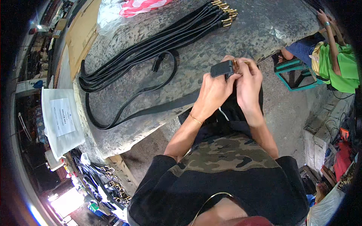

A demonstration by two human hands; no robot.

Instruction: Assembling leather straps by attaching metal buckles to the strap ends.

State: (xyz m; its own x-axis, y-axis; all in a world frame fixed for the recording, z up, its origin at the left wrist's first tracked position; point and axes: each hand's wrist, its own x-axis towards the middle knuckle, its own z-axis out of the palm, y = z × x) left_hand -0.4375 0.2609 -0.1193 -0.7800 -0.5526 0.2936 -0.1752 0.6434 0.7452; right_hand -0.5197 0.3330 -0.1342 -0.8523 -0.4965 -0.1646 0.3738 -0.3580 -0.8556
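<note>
Above the near edge of the table, my left hand (213, 88) is closed on the folded end of a black belt (221, 69). My right hand (249, 84) meets it there, fingers pinched round a gold-coloured belt buckle (236, 67) at the fold. Fingers partly cover the buckle, so its fastening is hidden. From my left hand the strap runs left across the table and loops back. Farther off lies a bundle of black belts (151, 51), side by side, their gold buckles (226, 15) together at the far end.
The mottled grey table (264, 37) holds a clear and red-striped plastic bag (128, 9) at its far side. A white bin (62, 124) with a paper label stands at the left edge. Across at right, a person in green (339, 64) sits near a teal stool (298, 77).
</note>
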